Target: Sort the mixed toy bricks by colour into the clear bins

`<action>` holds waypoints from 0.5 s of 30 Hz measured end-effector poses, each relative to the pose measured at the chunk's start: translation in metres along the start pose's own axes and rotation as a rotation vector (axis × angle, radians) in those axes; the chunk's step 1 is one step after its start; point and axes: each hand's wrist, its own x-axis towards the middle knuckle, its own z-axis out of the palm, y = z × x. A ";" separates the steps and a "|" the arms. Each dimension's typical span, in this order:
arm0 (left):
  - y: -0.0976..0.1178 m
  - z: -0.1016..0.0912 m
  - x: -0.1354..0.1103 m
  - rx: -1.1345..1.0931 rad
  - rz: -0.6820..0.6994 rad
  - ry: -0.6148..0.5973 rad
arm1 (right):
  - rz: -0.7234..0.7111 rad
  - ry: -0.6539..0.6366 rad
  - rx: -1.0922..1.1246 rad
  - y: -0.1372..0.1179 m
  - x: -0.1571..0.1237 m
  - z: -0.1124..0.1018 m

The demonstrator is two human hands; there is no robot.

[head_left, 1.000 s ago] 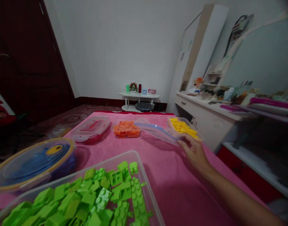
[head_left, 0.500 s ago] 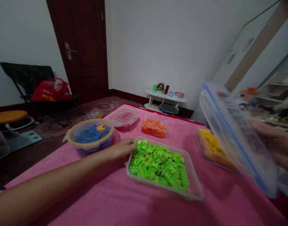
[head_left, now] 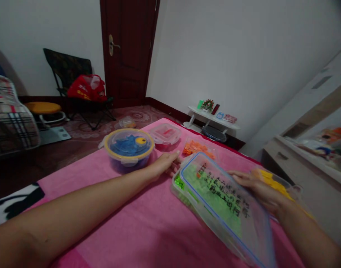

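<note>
The left hand [head_left: 168, 164] is at about 10 o'clock of the clear box [head_left: 190, 204] of green bricks [head_left: 179, 181], beside its far left corner. Its thumb and fingers are spread, with nothing in them; whether a fingertip touches the box cannot be told. At 2 o'clock of that box, the right hand [head_left: 252, 188] has its fingers at the edge of the clear lid [head_left: 219, 208], but whether they pinch it or only rest against it is unclear.

The lid, blue-rimmed and marked with black handwriting, lies slanting over the box. Green shows through it, and some bricks peep out past its left side. Its near end runs out of view at 5 o'clock.

Around the box on the pink cloth [head_left: 125, 223], orange bricks [head_left: 196, 147] sit in a container at 12 o'clock, partly behind the lid. A lidded container [head_left: 160, 137] with something red stands at 11 o'clock, and a round tub [head_left: 121, 167] of blue pieces at 10. Yellow bricks [head_left: 273, 182] lie at 2 o'clock, partly behind the right hand. Farther off, a red bag [head_left: 88, 89] rests on a folding chair [head_left: 64, 67] toward 10 o'clock.
</note>
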 end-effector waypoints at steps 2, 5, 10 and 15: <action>0.000 0.000 -0.001 0.025 0.021 -0.018 | 0.020 -0.003 -0.091 -0.003 0.003 0.003; 0.001 -0.001 -0.004 0.099 0.049 -0.068 | -0.001 0.063 -0.228 -0.008 0.006 0.009; -0.003 0.000 -0.003 0.166 0.029 -0.042 | -0.268 0.331 -0.598 -0.012 0.008 0.017; -0.007 -0.003 0.001 0.123 -0.043 0.000 | -0.440 0.545 -0.763 0.008 -0.004 0.007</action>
